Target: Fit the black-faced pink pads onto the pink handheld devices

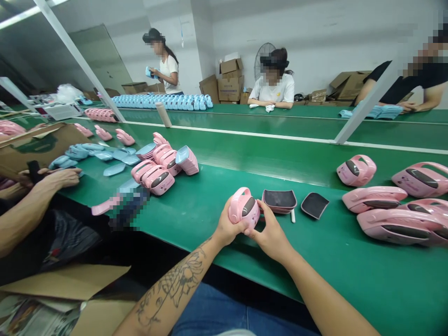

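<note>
Both my hands hold one pink plastic housing point(236, 208) with a looped handle and a dark oval window, just above the front of the green table. My left hand point(226, 226) wraps its left side and underside. On the right, the fingers and thumb of my right hand point(271, 232) grip its lower edge. A small stack of dark curved panels point(279, 199) lies beyond my right hand, and a single dark panel point(315, 205) is to its right. Beside the stack is a short white stick point(293, 215).
Several pink housings point(395, 226) stand at the right. More pink housings point(159, 179) and light blue panels point(115, 170) lie to the left, near a co-worker's hand point(66, 179). A white post point(364, 105) rises beyond the belt point(266, 156). An open carton point(105, 312) is low at left.
</note>
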Motion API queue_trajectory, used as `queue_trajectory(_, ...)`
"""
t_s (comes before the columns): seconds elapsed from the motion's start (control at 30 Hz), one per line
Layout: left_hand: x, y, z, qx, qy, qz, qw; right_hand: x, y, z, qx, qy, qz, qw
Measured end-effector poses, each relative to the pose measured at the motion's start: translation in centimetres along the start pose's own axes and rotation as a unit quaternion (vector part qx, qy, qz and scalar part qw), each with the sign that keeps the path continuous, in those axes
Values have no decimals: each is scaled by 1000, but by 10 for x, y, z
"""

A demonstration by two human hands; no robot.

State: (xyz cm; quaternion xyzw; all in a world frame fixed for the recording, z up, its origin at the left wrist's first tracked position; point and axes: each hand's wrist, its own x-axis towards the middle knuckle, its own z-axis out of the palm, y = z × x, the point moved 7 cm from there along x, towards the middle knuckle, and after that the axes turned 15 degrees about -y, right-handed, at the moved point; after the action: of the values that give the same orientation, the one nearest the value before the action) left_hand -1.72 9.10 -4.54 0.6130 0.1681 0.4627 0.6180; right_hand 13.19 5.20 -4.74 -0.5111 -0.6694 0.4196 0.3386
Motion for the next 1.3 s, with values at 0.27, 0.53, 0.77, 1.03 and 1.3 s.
queue_trajectory(0.27, -1, 6, -2, 28, 21, 5, 999, -1, -3, 0, -19, -17, -9, 1000)
queue_trajectory(0.53, -2, 3, 0, 19, 1, -2, 1000, 0, -2, -1, 21, -18, -1, 1000)
queue_trajectory(0.77, 2, 5, 4, -24, -32, -28, 999, 1, -2, -5, 20, -5, -3, 1000)
queue_trajectory(1.03, 2, 4, 1, -15, -7, -31, 999, 1, 0, -4, -37, 29, -28, 999)
queue_trajectory(1.3, -1, -6, -11, -8, 47, -28, 998, 5, -2, -4, -72, 13, -73, 995)
